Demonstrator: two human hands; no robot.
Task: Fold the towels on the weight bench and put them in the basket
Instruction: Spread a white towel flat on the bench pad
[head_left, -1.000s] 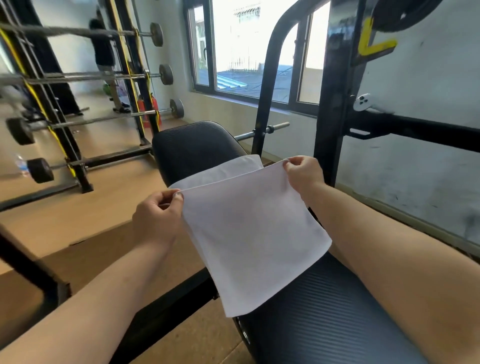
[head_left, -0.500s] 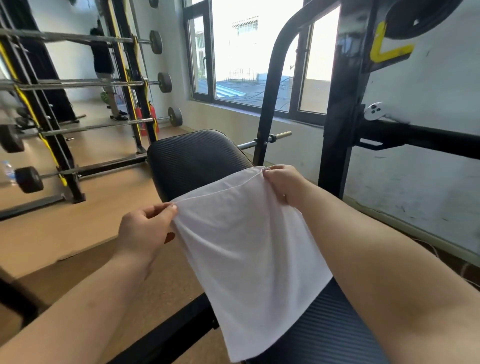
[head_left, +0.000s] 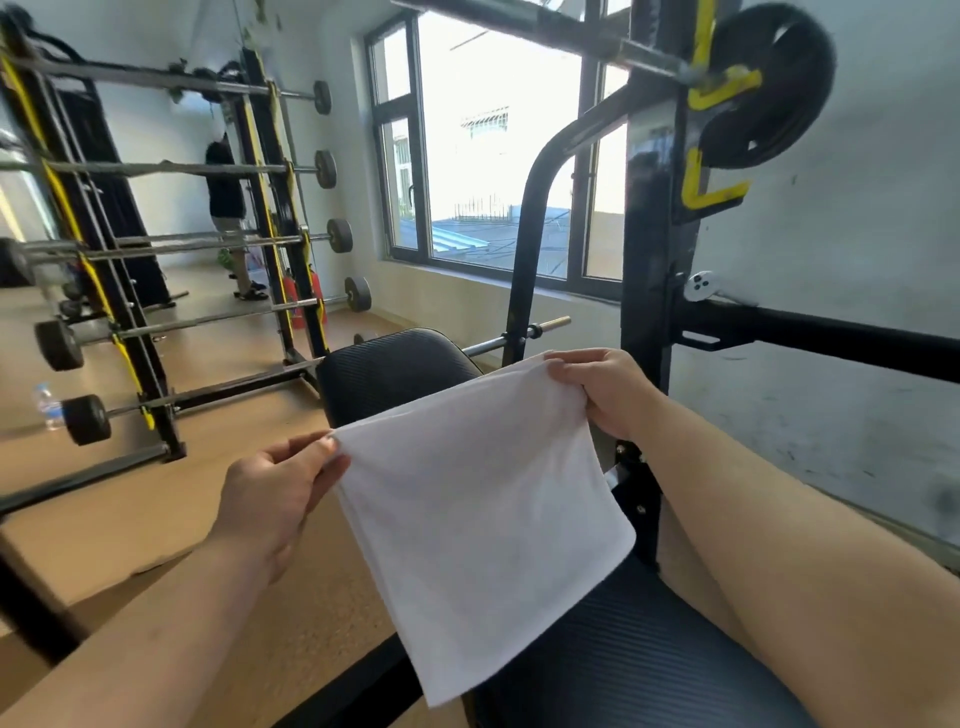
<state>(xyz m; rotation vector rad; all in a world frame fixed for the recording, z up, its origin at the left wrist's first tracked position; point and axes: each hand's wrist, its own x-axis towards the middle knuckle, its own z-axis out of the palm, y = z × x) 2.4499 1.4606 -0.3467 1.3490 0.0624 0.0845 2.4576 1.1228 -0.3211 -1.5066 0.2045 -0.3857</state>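
A white towel (head_left: 483, 514) hangs folded over the black padded weight bench (head_left: 395, 371), held up by its two top corners. My left hand (head_left: 275, 499) pinches the near left corner between thumb and fingers. My right hand (head_left: 608, 387) grips the far right corner, a little higher. The towel's lower edge drapes down past the bench's left side. No basket is in view.
The bench's black upright (head_left: 649, 270) with yellow hooks and a loaded barbell plate (head_left: 769, 83) stands just right of my right hand. A barbell rack (head_left: 130, 291) lines the left. A water bottle (head_left: 47, 405) stands on the wooden floor. A person (head_left: 226, 208) stands far back.
The two layers lying apart a second ago are now brought together into one folded towel. Both hands have lifted it off the bench, and my view has tilted upward.
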